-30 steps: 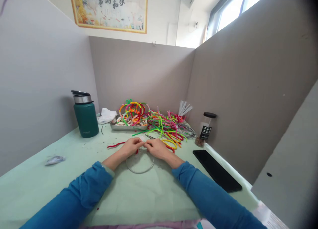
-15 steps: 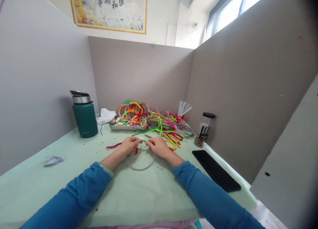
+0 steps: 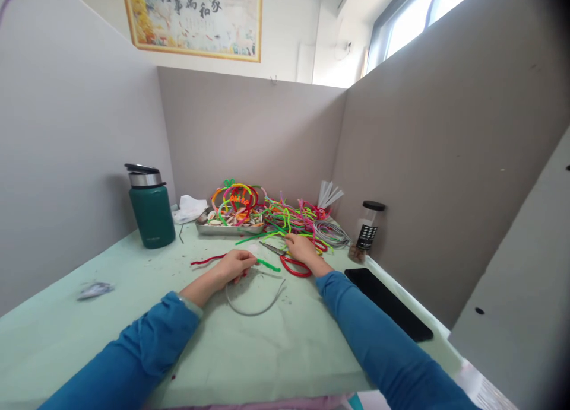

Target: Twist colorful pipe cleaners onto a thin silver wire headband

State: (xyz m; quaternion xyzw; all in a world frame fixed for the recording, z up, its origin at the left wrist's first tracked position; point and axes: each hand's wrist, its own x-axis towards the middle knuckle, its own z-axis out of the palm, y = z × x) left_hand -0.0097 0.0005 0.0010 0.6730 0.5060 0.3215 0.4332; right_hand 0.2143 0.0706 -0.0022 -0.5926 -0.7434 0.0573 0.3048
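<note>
My left hand (image 3: 236,264) is closed, with a green pipe cleaner (image 3: 269,265) sticking out to the right of its fingertips. A thin grey hoop (image 3: 253,312) curves from below that hand, its free end pointing up at the right. On the left, a red pipe cleaner (image 3: 207,260) runs along the cloth towards the same hand. My right hand (image 3: 303,248) reaches over the scissors (image 3: 295,272), which have red handles. Its fingertips are at the front edge of the coloured pipe cleaner pile (image 3: 289,214); whether they grip anything is hidden.
A metal tray (image 3: 229,229) holds wooden pieces and colourful pipe cleaner hoops. Coiled grey wire (image 3: 333,234) lies right of the pile. A green bottle (image 3: 152,214) stands left; a clear jar (image 3: 366,235) and black phone (image 3: 387,303) are right. Grey partitions (image 3: 253,125) enclose the table.
My right hand has left the green pipe cleaner and moved up and right to the pile, uncovering the scissors. The hoop's right end now stands free. My left hand has barely moved.
</note>
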